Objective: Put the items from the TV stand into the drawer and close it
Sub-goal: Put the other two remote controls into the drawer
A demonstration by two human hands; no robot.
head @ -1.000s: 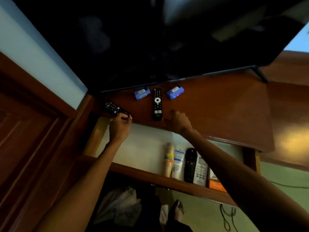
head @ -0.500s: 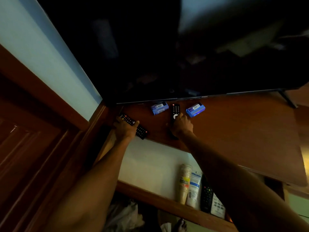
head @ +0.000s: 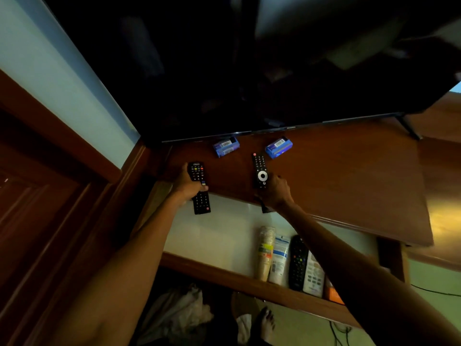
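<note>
The scene is dim and warm-toned, with heavy shadow across the whole upper half, where the television screen (head: 274, 58) reads as near-black with faint, smeared reflections. The brightest patch is a yellow glare on the wooden top (head: 349, 176) toward 3 o'clock. The pale wall (head: 50, 71) at 10 o'clock catches soft, cool light. The drawer (head: 219, 236) floor at 6 o'clock is moderately lit. Wide-angle distortion bends the straight edges outward at the borders. Detail is soft and grainy, and both forearms blur at the bottom.
</note>
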